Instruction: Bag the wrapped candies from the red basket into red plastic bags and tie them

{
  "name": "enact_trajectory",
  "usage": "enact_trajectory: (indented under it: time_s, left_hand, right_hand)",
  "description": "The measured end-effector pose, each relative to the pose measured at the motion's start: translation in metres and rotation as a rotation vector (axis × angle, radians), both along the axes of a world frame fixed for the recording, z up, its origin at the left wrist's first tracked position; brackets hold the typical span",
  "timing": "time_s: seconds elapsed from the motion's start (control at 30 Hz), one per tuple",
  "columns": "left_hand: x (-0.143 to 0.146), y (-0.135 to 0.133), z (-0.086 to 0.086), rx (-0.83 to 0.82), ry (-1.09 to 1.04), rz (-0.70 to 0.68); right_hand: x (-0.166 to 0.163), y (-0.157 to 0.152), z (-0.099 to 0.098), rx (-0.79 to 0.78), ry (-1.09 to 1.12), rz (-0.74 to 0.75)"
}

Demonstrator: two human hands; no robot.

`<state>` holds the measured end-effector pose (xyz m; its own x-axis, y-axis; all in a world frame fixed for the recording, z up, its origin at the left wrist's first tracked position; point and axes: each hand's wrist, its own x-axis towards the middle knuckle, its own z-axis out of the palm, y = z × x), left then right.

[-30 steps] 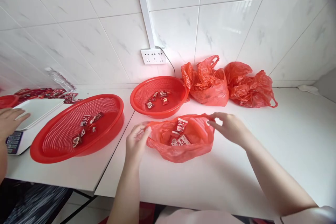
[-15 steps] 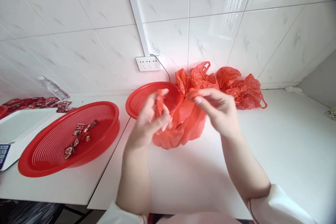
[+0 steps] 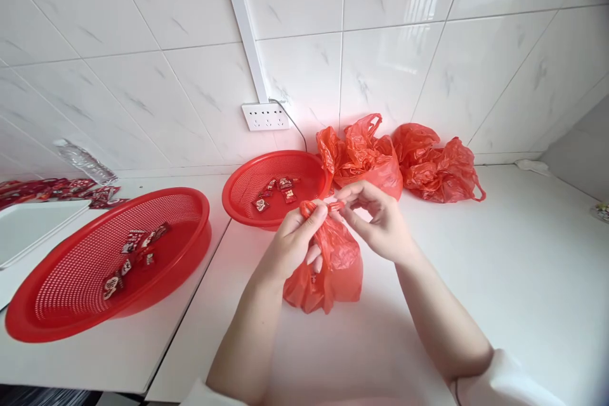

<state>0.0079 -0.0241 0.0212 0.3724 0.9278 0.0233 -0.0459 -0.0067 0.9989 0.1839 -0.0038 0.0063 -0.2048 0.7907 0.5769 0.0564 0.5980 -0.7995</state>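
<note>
A small red plastic bag hangs over the white table, gathered at its top. My left hand pinches one bag handle and my right hand pinches the other, the two meeting just above the bag. Both hands are closed on the handles. What is inside the bag is hidden by the crumpled plastic.
A small red basket with a few red candies sits behind my hands. A large red basket with candies is at the left, beside a white scale. Two filled red bags lie against the tiled wall. A socket is on the wall.
The bag lay open on the table with packets showing; my hands gathered its handles, lifted it, and now hold it bunched shut lower. The other person's hand at the scale has left view.
</note>
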Motion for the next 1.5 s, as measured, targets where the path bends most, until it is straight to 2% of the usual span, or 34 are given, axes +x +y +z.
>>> enact_trajectory:
  time_s: [0.13, 0.2, 0.33, 0.43, 0.5, 0.57, 0.63, 0.7, 0.77, 0.83, 0.97, 1.1, 1.27, 1.43, 1.5]
  left_hand:
    - [-0.004, 0.009, -0.003, -0.141, -0.093, 0.014]
    - [-0.007, 0.014, -0.005, -0.172, -0.162, 0.028]
    - [-0.008, 0.02, -0.003, -0.273, -0.316, 0.031]
    - [-0.006, 0.018, 0.0, -0.309, -0.36, -0.001]
    - [-0.005, 0.013, 0.0, -0.229, -0.276, -0.048]
    - [-0.005, 0.009, -0.002, -0.07, -0.063, -0.085]
    - [-0.005, 0.006, -0.006, 0.168, 0.213, -0.051]
    - [-0.005, 0.007, -0.011, 0.469, 0.434, 0.049]
    - [-0.006, 0.012, -0.016, 0.726, 0.51, 0.121]
    - [-0.006, 0.019, -0.019, 0.868, 0.452, 0.134]
    - [-0.01, 0.029, -0.021, 0.884, 0.243, 0.083]
    - [-0.012, 0.03, -0.023, 0.851, 0.174, 0.107]
    - [-0.017, 0.032, -0.025, 0.859, 0.311, 0.128]
    - [-0.033, 0.035, -0.021, 0.977, 0.539, 0.234]
    - [-0.042, 0.036, -0.018, 1.045, 0.649, 0.264]
  right_hand:
    - [0.007, 0.008, -0.002, 0.023, 0.213, -0.116]
    - [0.014, 0.006, -0.001, 0.094, 0.208, -0.083]
    - [0.028, -0.006, 0.006, 0.226, -0.14, 0.152]
    - [0.032, -0.007, 0.008, 0.197, -0.384, 0.247]
    - [0.03, -0.002, 0.007, 0.16, -0.368, 0.254]
    - [0.024, 0.004, 0.003, 0.109, -0.206, 0.223]
    - [0.014, 0.01, -0.002, -0.007, -0.055, 0.241]
    - [0.005, 0.013, -0.007, -0.159, -0.022, 0.308]
    - [-0.003, 0.014, -0.011, -0.256, -0.039, 0.324]
    - [-0.006, 0.017, -0.014, -0.302, -0.012, 0.301]
    - [-0.005, 0.025, -0.02, -0.372, 0.105, 0.339]
    - [-0.002, 0.031, -0.023, -0.387, 0.222, 0.282]
    - [0.0, 0.033, -0.022, -0.407, 0.244, 0.129]
    - [0.011, 0.034, -0.013, -0.452, 0.312, 0.191]
    - [0.02, 0.036, -0.011, -0.432, 0.28, 0.075]
